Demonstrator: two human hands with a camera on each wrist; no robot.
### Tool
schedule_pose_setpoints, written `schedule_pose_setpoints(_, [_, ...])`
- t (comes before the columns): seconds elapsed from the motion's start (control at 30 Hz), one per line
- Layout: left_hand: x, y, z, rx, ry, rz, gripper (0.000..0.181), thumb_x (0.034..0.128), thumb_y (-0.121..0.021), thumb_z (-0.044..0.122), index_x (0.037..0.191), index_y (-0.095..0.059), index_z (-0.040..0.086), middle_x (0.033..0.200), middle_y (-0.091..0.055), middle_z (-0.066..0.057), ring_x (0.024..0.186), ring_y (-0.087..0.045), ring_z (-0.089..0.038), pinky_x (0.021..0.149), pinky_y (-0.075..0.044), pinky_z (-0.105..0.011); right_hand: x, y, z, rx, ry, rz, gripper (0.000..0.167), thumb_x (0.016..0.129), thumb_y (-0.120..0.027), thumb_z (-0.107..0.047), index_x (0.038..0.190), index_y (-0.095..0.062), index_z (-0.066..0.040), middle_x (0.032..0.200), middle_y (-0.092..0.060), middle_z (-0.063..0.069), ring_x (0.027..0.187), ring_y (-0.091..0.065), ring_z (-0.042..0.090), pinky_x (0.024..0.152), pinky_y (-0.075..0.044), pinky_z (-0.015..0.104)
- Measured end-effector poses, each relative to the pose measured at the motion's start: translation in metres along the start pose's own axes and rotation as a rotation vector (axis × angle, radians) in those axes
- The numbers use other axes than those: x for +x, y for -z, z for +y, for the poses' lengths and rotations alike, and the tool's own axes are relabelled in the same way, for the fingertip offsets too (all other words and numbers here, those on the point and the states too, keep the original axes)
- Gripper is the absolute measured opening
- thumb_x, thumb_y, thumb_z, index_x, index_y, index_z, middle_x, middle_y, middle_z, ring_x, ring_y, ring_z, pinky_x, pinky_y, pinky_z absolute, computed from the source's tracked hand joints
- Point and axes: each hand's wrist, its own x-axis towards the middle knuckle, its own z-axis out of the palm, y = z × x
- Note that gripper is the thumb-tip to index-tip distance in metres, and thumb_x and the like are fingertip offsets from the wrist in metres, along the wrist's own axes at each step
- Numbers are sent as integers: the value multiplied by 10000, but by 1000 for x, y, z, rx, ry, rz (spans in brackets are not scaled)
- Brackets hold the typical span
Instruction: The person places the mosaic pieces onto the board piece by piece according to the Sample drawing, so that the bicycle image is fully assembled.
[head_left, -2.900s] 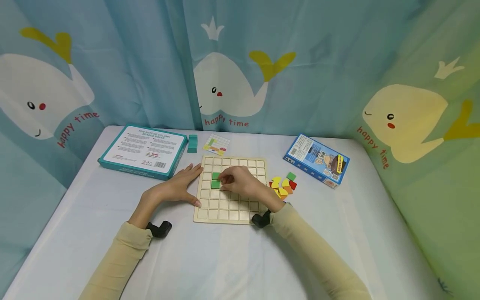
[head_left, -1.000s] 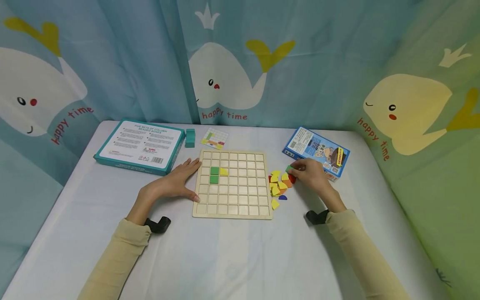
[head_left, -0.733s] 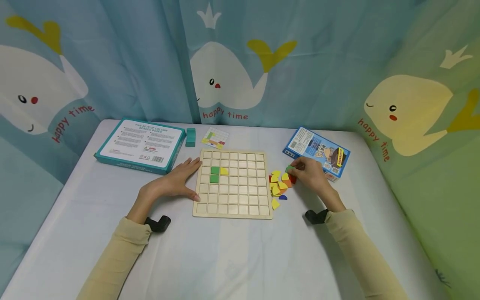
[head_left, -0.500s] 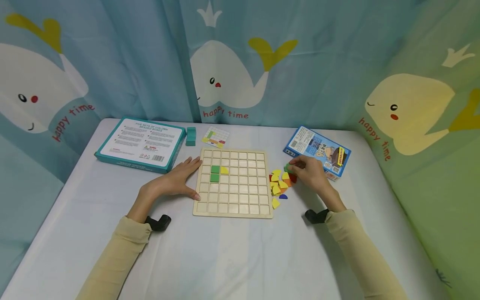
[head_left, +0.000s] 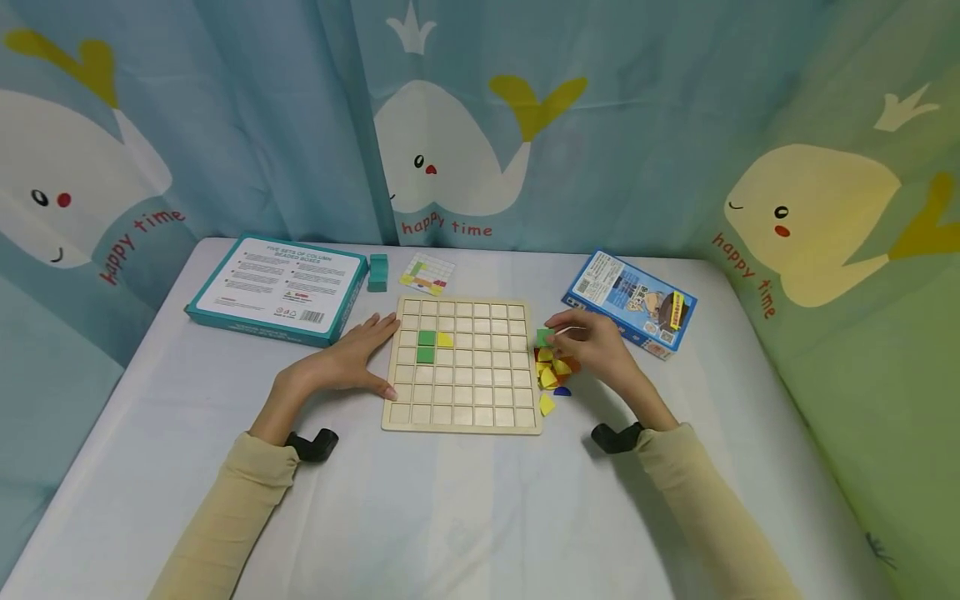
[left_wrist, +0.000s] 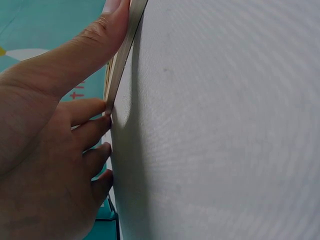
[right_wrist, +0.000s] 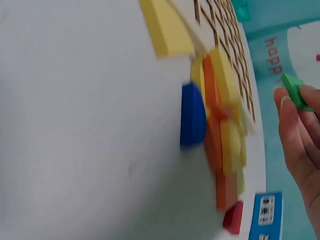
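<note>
My right hand (head_left: 592,346) pinches a green square piece (head_left: 544,337) between thumb and fingers, just off the right edge of the wooden grid board (head_left: 465,398). In the right wrist view the green piece (right_wrist: 295,91) is held above the table by the right hand (right_wrist: 300,135). Two green squares (head_left: 426,355) lie one below the other on the board, with a yellow piece (head_left: 445,340) right of the upper one. My left hand (head_left: 337,360) rests spread at the board's left edge; in the left wrist view its thumb and fingertips touch the board's side (left_wrist: 120,65).
Beside the board lies a pile of yellow, orange and red pieces (head_left: 548,377), with a blue piece (head_left: 562,391) and a yellow one (head_left: 547,405) nearby. Behind are a teal-edged box (head_left: 277,283), teal blocks (head_left: 378,273), a pattern card (head_left: 427,273) and a blue box (head_left: 633,302).
A yellow piece now lies beside the green squares on the board. My right hand went from the board to the pile, took hold of a green square and has moved left with it.
</note>
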Motion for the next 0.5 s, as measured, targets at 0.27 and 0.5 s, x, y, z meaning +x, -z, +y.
schedule_pose_setpoints(0.27, [1,1,-1,5,4,1,1209,769,-907,384,1633,-161,-15,1725,-89,-196,1596,12,-415,1287,-35,-590,3,-17,-13,56,25,-94,220,953,-706,-33,1171,-720,-4,1048,-756,198,933,-742,320,745,-601,257])
schedule_pose_setpoints(0.5, [3,-1,-2,13,-3,-9,1210,774,-900,401,1637,-154,-4,1727,-80,-190,1597,22,-410,1287,-30,-591,7,-31,-23,100,13,-156,262,949,-706,-26,1210,-718,-5,1100,-757,197,978,-763,305,817,-625,351])
